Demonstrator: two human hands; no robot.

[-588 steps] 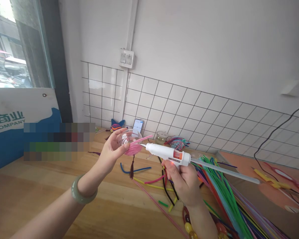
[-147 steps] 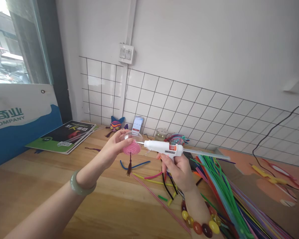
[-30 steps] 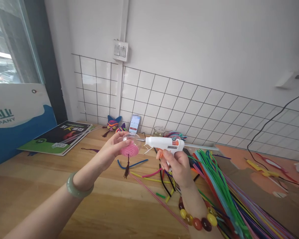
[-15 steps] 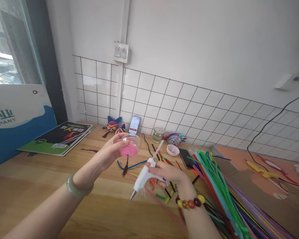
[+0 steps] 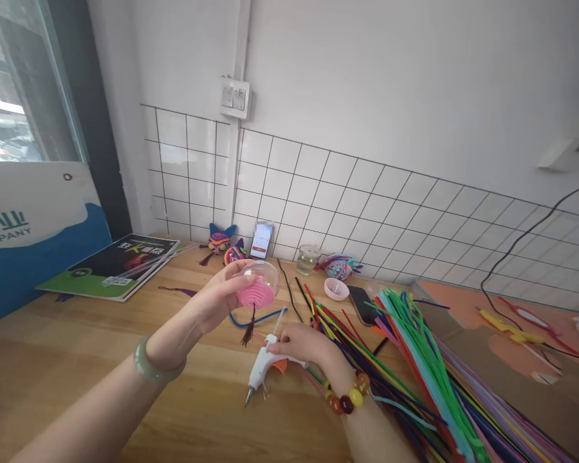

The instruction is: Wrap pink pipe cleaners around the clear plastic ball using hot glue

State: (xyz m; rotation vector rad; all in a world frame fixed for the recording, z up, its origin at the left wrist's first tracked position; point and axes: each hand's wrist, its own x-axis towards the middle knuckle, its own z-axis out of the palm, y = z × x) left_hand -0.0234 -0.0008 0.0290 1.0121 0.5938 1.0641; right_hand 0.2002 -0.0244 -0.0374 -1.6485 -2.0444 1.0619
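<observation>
Between the thumb and fingers of my left hand is a clear plastic dome, its lower part covered by a coiled pink pipe cleaner. A dark brown tassel hangs beneath it. My right hand is closed on a white hot glue gun with an orange trigger. The metal nozzle points down and to the left, low over the table or touching it; I cannot tell which. A glue stick sticks out of the gun's back end. Behind the tassel lies a bent blue pipe cleaner.
Pipe cleaners in many colours cover the right side. Along the wall stand a striped craft figure, a lit phone, a glass jar and a pink bowl. A dark phone and a yellow tool lie right; a magazine lies left.
My right hand has moved the glue gun left and down, closer to the tabletop. The dome in my left hand has shifted slightly to the right.
</observation>
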